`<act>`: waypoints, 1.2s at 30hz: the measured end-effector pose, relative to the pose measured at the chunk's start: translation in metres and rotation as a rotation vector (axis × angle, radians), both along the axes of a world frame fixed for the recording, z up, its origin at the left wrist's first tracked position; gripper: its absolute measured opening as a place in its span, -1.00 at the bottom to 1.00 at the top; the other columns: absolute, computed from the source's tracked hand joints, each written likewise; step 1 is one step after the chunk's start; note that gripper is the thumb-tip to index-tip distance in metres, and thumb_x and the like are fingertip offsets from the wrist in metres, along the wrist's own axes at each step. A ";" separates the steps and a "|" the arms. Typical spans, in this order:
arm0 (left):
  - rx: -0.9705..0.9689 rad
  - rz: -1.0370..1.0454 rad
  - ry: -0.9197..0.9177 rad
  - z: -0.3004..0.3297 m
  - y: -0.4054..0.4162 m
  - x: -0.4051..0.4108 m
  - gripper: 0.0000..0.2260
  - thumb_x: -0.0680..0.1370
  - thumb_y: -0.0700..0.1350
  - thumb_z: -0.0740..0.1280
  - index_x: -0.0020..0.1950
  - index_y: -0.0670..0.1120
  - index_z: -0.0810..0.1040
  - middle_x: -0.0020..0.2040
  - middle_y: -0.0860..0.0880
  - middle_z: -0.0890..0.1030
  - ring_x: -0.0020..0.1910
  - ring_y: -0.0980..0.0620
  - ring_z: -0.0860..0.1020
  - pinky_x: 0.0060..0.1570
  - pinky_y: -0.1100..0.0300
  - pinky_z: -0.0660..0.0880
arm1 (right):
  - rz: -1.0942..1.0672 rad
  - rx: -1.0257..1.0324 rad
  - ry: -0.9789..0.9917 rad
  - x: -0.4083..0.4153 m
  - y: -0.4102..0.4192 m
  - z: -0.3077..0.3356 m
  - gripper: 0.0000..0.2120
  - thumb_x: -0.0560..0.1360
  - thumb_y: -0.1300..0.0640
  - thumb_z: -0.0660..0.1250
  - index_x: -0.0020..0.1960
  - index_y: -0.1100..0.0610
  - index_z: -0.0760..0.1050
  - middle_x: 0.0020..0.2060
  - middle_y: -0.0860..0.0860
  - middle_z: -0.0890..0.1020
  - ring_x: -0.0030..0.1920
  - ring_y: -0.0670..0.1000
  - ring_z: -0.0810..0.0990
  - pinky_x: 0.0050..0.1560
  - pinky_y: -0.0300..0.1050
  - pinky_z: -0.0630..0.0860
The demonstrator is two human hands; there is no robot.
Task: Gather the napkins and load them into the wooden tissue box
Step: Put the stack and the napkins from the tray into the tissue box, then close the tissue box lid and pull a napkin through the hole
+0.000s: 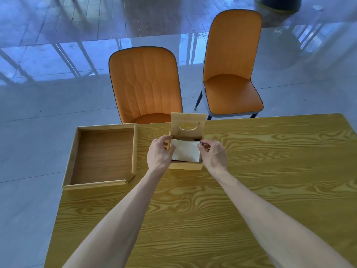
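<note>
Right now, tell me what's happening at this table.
A person is loading napkins into a small wooden box near the table's far edge. The box's lid stands open, its oval slot showing. The left hand and right hand each pinch an end of the white stack, which sits at the box's opening, one corner tilted up. A wooden tray lies empty to the left. Two orange chairs stand beyond the table.

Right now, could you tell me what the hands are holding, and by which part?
Both hold the napkins: left hand at their left edge, right hand at the upper right corner.
</note>
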State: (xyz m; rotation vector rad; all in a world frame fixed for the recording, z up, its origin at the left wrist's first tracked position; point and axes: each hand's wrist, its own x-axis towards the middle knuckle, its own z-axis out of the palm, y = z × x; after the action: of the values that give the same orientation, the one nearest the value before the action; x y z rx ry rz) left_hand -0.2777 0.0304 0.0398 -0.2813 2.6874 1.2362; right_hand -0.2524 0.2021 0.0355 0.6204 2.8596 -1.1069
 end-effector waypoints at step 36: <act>0.351 0.170 -0.380 0.089 0.006 -0.065 -0.49 0.57 0.23 0.24 0.37 -0.08 0.49 0.30 -0.09 0.56 0.22 -0.12 0.53 0.04 0.05 0.40 | -0.179 -0.549 -0.276 -0.077 0.005 0.084 -0.48 0.60 -0.18 0.23 0.38 0.17 0.48 0.23 0.16 0.63 0.23 0.17 0.60 0.10 -0.01 0.52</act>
State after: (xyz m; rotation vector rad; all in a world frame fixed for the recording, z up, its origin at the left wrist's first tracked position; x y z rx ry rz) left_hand -0.3429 0.0361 0.1286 -0.6310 2.1217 1.4966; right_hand -0.3296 0.2070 0.1194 0.9030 2.1628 -1.5948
